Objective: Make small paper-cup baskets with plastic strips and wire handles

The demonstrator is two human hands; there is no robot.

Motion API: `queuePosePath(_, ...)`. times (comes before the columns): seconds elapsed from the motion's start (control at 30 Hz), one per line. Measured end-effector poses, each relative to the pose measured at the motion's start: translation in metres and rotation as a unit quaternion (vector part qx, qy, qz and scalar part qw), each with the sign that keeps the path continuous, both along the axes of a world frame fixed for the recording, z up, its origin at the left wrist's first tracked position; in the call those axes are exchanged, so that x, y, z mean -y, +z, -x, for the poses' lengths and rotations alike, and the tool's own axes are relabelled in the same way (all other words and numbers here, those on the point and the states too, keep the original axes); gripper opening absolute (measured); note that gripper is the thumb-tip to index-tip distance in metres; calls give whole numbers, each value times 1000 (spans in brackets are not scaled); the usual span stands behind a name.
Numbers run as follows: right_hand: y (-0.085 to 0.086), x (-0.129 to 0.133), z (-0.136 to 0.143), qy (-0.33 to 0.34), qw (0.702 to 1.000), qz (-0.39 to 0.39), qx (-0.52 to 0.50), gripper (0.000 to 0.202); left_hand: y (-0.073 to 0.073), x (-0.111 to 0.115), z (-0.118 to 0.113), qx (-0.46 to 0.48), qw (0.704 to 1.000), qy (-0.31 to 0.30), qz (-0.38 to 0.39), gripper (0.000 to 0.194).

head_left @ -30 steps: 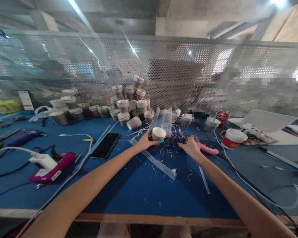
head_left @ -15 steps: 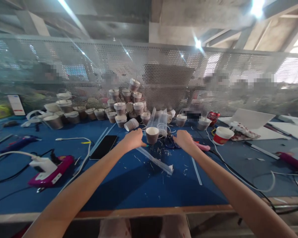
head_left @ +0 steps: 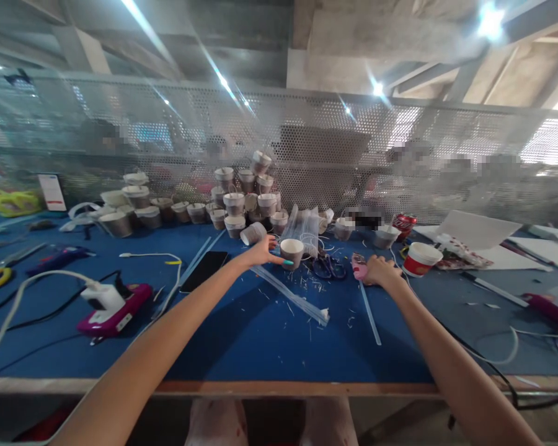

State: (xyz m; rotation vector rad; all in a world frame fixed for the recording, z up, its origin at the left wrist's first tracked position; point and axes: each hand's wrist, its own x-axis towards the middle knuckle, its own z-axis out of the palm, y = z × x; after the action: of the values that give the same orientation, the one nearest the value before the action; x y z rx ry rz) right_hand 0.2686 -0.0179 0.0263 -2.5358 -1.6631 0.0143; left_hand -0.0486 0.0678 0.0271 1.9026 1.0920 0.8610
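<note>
Left hand [head_left: 263,253]: thumb and fingers parted at small paper cup [head_left: 291,254], contact unclear. Cup upright on blue table [head_left: 279,356], between hands. Right hand [head_left: 380,271]: fingers curled on pink tool [head_left: 359,266]. Scissors [head_left: 329,267] between cup and tool; plastic strips [head_left: 291,296] in front of cup.

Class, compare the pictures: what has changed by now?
The right hand has left the blue scissors, moved rightward and taken hold of the pink tool. The left hand, which had drawn back from the small cup, is close to it again. The piled cups and black phone stayed put.
</note>
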Motion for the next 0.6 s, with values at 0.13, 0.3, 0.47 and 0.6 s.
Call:
queuePosePath(0.13, -1, 5, 1, 8, 1000, 8, 3, 53, -26, 10, -28, 62, 998, 18, -28, 85)
queuePosePath(0.3, 8, 10, -8, 31, 997, -67, -7, 43, -24, 20, -40, 134, 991, 19, 0, 66)
queuePosePath(0.47, 14, 10, -8, 57, 945, -272, -176, 40, -24, 36, -40, 303, 930, -19, 208, 45)
queuePosePath(0.6, 9, 12, 16, 149, 819, -318, -454, 43, -28, 42, -40, 379, 871, -67, 306, 36)
